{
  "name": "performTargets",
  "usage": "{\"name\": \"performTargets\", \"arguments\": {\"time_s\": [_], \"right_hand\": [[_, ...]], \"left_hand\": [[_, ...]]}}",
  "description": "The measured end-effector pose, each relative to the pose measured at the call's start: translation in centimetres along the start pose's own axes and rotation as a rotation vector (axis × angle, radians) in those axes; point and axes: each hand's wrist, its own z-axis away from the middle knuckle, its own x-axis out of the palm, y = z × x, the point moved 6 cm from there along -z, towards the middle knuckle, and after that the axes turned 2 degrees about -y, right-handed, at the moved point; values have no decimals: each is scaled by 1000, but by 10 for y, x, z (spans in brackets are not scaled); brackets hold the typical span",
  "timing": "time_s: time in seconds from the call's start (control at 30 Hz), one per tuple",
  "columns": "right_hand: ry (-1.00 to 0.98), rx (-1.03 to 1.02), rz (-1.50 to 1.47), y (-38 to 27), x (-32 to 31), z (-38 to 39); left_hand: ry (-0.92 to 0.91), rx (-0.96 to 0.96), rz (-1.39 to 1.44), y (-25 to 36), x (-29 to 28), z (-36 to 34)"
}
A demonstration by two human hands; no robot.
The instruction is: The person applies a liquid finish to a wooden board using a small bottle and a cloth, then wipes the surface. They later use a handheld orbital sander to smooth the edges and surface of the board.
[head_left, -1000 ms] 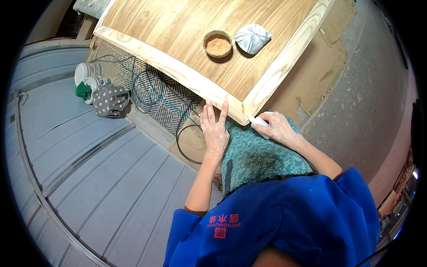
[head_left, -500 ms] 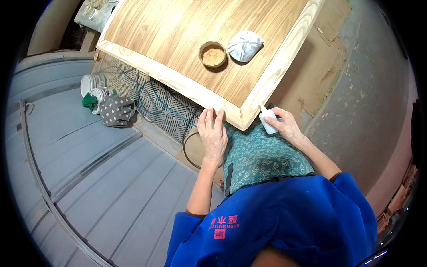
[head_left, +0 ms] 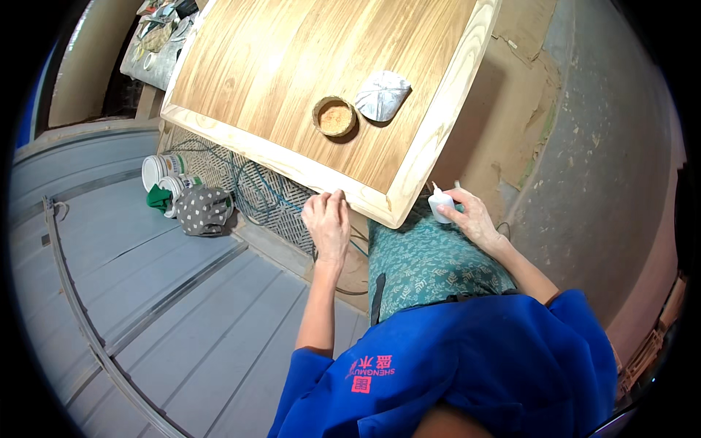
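Note:
A wooden tabletop (head_left: 270, 66) with a pale mitred border (head_left: 442, 124) fills the upper middle. On it rest a small round container (head_left: 334, 115) of tan granular material and a folded grey-white pad (head_left: 382, 96). My left hand (head_left: 328, 226) rests bent fingertips on the near border, fingers slightly apart, holding nothing visible. At the right of the near corner, my right hand (head_left: 471, 219) grips a small white squeeze bottle (head_left: 441, 208), its nozzle pointing up, just off the border.
A cluttered side bench (head_left: 150, 73) stands at upper left. Below it are white buckets (head_left: 155, 174), a green cloth (head_left: 158, 197), a dotted grey cloth (head_left: 204, 212) and looped hoses (head_left: 259, 186). Cardboard (head_left: 520, 80) lies right of the tabletop; grey metal panelling (head_left: 146, 306) spans lower left.
The bottle has gone from lying against the corner to upright beside it. My left fingers have curled at the border. The tabletop appears lower and farther left as the view shifts.

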Motion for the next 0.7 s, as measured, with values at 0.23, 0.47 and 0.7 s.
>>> {"name": "performTargets", "arguments": {"time_s": [0.23, 0.47, 0.7], "right_hand": [[125, -49, 20, -16, -16, 10], [348, 12, -192, 17, -23, 29], [530, 13, -420, 52, -9, 42]], "left_hand": [[-120, 418, 194, 69, 14, -46], [157, 450, -134, 163, 73, -182], [-170, 696, 330, 187, 63, -152]]}}
